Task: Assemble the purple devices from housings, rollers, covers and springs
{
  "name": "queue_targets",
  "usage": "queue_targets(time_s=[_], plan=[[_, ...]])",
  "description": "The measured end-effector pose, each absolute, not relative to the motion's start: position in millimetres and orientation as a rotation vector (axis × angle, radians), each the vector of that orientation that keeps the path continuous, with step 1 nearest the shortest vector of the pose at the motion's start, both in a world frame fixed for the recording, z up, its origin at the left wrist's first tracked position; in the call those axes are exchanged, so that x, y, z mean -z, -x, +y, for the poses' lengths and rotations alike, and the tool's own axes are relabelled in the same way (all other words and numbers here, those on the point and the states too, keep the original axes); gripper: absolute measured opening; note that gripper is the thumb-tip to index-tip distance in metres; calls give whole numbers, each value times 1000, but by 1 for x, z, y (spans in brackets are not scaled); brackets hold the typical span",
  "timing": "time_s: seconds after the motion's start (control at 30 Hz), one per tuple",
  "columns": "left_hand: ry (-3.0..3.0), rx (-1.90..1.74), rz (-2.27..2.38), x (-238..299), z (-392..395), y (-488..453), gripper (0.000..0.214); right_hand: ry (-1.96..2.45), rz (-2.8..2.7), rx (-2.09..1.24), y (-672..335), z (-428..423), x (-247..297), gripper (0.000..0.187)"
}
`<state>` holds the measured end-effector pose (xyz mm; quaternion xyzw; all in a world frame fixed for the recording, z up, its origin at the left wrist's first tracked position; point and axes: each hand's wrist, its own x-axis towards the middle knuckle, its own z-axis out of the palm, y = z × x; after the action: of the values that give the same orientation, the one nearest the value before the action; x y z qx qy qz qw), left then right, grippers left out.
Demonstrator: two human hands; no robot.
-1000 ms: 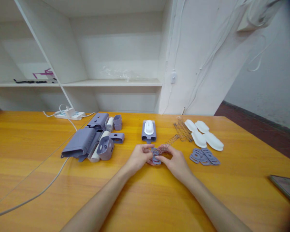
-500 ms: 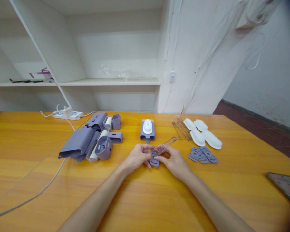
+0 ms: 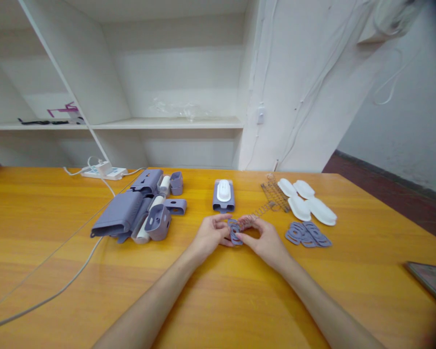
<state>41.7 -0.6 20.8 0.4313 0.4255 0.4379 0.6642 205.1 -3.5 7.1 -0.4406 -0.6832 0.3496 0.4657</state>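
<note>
Between my hands is a flat grey-purple plastic plate (image 3: pixel 234 232) with slots and a round middle. My left hand (image 3: pixel 211 235) pinches it by its left side. My right hand (image 3: pixel 263 241) is closed on a coil spring (image 3: pixel 258 212), its thumb at the plate's right edge. The spring stretches up and to the right from the plate, toward the pile of springs (image 3: pixel 274 194). Fingers hide where spring and plate meet. Just beyond my hands lies a grey-purple housing (image 3: pixel 223 206) with a white ribbed cap (image 3: pixel 224 191) on it.
At right are several white oval covers (image 3: pixel 300 208), more slotted plates (image 3: pixel 307 234) and a phone (image 3: pixel 430 281). On the left lie grey-purple housings (image 3: pixel 118 213), white cylinders (image 3: pixel 142 235) and small sleeves (image 3: pixel 158 223). Cables run from a power strip (image 3: pixel 105 172) across the table (image 3: pixel 218 300).
The plate has tilted and risen slightly between my fingers. The spring's free end has swung down to the right and looks longer, now meeting the spring pile in view.
</note>
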Motion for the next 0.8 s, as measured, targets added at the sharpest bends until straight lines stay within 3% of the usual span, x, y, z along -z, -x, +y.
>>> queue_targets(time_s=[0.53,0.8], plan=[[-1027,-1166,948,-16,-5,-48,61,1079,-1548,-830,-205,-5,-2,24],[-1128,-1153,865,-18,-7,-46,64,1013,-1333,-1063,-207,-2,-4,36]])
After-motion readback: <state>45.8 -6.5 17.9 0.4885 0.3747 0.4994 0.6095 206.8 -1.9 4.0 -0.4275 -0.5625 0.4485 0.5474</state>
